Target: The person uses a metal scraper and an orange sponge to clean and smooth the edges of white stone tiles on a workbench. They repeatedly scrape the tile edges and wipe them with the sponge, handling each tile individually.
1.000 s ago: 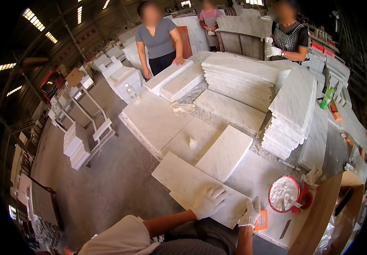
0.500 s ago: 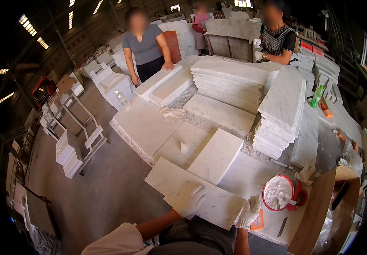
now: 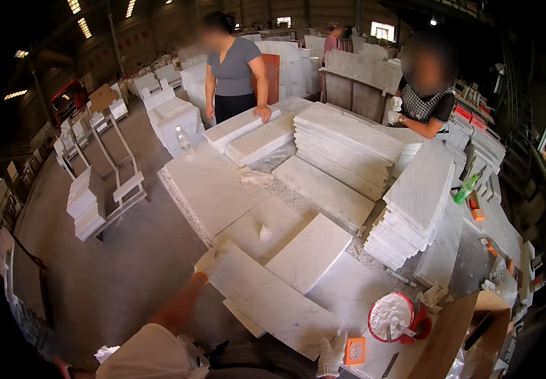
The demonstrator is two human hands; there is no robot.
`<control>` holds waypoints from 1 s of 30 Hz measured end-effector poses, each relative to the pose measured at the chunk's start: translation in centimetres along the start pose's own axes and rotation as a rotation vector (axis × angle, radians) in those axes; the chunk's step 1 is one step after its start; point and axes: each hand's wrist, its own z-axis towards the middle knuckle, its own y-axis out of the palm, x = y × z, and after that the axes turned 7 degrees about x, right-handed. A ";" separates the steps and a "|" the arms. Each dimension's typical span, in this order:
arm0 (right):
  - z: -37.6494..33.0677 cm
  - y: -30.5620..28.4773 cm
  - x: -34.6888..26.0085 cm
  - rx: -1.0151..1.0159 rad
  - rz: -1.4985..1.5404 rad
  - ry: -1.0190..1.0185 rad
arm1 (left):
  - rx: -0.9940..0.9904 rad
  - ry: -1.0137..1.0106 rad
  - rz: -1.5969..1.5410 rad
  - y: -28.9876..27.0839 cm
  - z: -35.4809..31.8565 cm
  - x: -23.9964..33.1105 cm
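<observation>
A long white marble slab with grey veins lies slantwise in front of me. At its far-left end, my left hand in a white knitted glove is closed on the edge, its fingers partly hidden. My right hand, gloved the same way, grips the near-right end. Under the slab, the corner of another thin slab sticks out towards me. A shorter marble slab lies just beyond, meeting the long one's far edge. Beside my right hand sits a small orange box.
A red-rimmed tub of white paste with a scraper stands right, beside a cardboard box. Slab stacks rise farther back. A loose glove and clear bottle lie left. Two people stand across the table; another is farther back.
My left hand has moved from the slab's near side to its far-left end. My right hand stays at the right end. The view has shifted, and the person at left has turned their head.
</observation>
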 end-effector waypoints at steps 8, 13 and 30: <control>2.1 -2.2 -1.8 -0.176 0.543 0.352 | -0.112 -0.049 -0.002 -1.4 -0.6 2.4; 2.8 -1.5 -2.2 -0.270 0.523 0.337 | -0.096 -0.039 -0.069 -0.7 0.5 0.3; 14.4 2.3 -6.6 0.374 0.872 0.339 | 0.439 -0.449 -1.125 -3.6 -0.3 7.8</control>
